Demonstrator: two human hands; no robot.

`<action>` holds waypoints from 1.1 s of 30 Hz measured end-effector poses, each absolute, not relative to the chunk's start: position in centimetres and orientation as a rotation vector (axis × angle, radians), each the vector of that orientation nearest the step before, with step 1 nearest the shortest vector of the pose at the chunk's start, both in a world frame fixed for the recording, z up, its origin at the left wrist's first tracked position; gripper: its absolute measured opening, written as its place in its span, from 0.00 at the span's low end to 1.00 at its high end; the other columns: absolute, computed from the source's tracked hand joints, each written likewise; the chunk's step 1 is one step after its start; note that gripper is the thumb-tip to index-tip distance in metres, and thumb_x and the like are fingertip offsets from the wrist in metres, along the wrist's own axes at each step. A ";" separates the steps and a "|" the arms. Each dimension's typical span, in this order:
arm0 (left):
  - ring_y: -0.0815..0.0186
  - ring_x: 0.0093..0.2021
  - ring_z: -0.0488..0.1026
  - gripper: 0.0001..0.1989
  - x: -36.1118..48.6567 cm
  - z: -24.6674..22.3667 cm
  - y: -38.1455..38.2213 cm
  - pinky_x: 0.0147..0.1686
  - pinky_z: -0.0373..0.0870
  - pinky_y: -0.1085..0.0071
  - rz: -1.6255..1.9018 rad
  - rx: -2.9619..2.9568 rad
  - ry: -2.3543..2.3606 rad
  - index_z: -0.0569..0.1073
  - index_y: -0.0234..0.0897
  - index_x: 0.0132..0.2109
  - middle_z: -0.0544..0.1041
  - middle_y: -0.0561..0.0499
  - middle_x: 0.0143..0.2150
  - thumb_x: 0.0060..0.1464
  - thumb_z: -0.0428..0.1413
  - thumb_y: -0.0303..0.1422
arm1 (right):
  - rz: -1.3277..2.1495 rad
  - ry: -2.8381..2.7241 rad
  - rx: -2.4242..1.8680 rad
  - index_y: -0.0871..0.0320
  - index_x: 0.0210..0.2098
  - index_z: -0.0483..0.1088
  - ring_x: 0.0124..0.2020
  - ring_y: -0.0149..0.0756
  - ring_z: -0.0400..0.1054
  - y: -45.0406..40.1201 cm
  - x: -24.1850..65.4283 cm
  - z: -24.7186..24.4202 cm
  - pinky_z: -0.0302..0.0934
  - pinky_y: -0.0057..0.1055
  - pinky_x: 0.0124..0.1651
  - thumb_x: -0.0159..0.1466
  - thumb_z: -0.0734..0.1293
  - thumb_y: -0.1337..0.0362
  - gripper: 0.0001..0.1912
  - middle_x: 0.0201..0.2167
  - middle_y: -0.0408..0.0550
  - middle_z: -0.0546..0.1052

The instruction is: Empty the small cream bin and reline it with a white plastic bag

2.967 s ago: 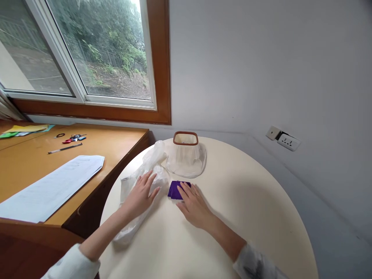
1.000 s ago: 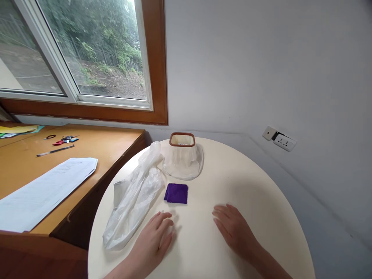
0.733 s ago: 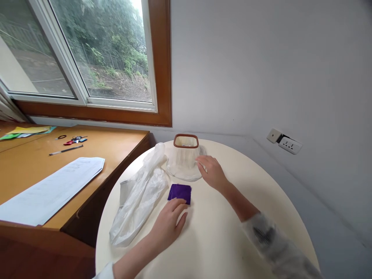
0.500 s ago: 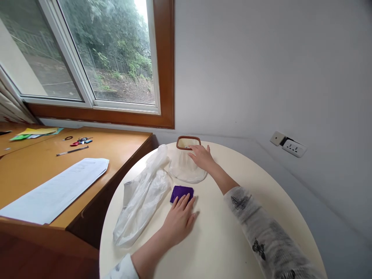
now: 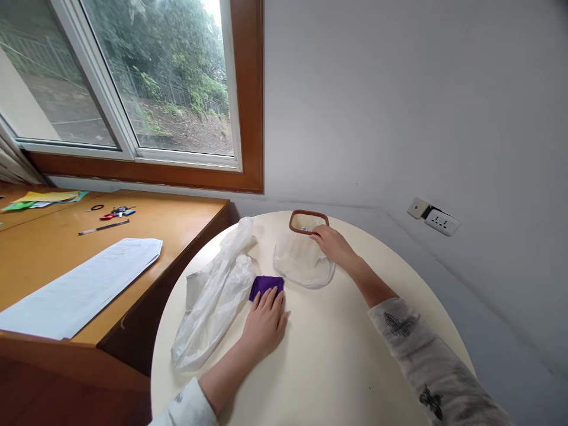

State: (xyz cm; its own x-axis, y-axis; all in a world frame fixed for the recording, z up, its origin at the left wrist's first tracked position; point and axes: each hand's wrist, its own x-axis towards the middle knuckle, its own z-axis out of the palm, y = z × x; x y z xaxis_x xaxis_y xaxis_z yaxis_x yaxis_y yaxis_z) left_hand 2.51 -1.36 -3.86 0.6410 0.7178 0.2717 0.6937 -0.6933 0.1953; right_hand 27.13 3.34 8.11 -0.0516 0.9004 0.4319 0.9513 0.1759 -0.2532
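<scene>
On the round cream table lies a folded purple cloth (image 5: 265, 285), with the fingertips of my left hand (image 5: 265, 322) resting on its near edge, fingers stretched out. Farther back stands a small bin (image 5: 297, 229) with a brown rim and a whitish plastic liner spread around it; something small shows inside. My right hand (image 5: 332, 242) grips the right front part of its rim, fingers closed on it. A crumpled white plastic bag (image 5: 217, 302) stretches along the table's left side, left of the cloth.
The round table (image 5: 328, 367) meets a wall with sockets (image 5: 442, 222). At the left, a wooden desk (image 5: 190, 228) holds paper sheets (image 5: 89, 290), a pen (image 5: 104, 227), keys (image 5: 119, 213) and coloured papers (image 5: 48, 197). A window is behind it.
My right hand has closed on the bin's rim, and the bin with its liner has moved right. My left hand and the purple cloth have shifted slightly left.
</scene>
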 end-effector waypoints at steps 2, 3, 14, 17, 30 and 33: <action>0.52 0.60 0.58 0.23 2.5 -3.8 -1.3 0.57 0.53 0.49 0.519 2.766 1.222 0.62 0.32 0.58 0.63 0.38 0.59 0.59 0.42 0.38 | -0.131 -1.960 -1.739 0.58 0.35 0.67 0.35 0.33 0.65 1.7 27.8 8.1 0.58 0.28 0.38 0.66 0.56 0.63 0.10 0.34 0.46 0.72; 0.52 0.60 0.58 0.23 2.6 -3.8 -1.2 0.57 0.53 0.49 0.518 2.759 1.237 0.62 0.31 0.58 0.63 0.37 0.59 0.59 0.42 0.39 | -0.126 -1.955 -1.741 0.58 0.35 0.66 0.35 0.33 0.65 0.8 28.1 8.2 0.58 0.29 0.37 0.66 0.56 0.63 0.10 0.33 0.46 0.71; 0.52 0.59 0.58 0.23 2.7 -1.6 -1.0 0.57 0.56 0.52 0.624 2.553 1.256 0.61 0.29 0.57 0.63 0.36 0.58 0.59 0.42 0.37 | -0.084 -1.971 -1.691 0.58 0.34 0.65 0.31 0.34 0.65 -7.5 27.3 8.8 0.60 0.30 0.33 0.65 0.57 0.64 0.07 0.30 0.46 0.71; 0.55 0.62 0.54 0.23 2.8 -0.2 -1.2 0.56 0.58 0.54 0.771 2.398 1.147 0.57 0.36 0.59 0.57 0.40 0.62 0.59 0.43 0.39 | -0.051 -1.980 -1.664 0.58 0.35 0.65 0.31 0.34 0.66 -9.0 26.5 9.1 0.60 0.30 0.32 0.64 0.58 0.64 0.07 0.30 0.46 0.71; 0.53 0.66 0.40 0.41 4.0 5.2 -2.5 0.60 0.50 0.53 0.770 2.185 0.657 0.43 0.48 0.64 0.40 0.46 0.67 0.49 0.57 0.42 | 0.072 -1.867 -1.494 0.56 0.35 0.66 0.30 0.32 0.66 -13.7 24.0 8.7 0.61 0.27 0.32 0.64 0.58 0.64 0.06 0.29 0.46 0.71; 0.51 0.65 0.42 0.33 4.2 5.6 -2.5 0.58 0.55 0.52 0.761 2.224 0.619 0.54 0.48 0.59 0.40 0.46 0.67 0.48 0.58 0.42 | 0.098 -1.752 -1.470 0.56 0.35 0.66 0.29 0.31 0.67 -13.7 24.1 8.6 0.62 0.26 0.30 0.64 0.59 0.65 0.05 0.28 0.45 0.72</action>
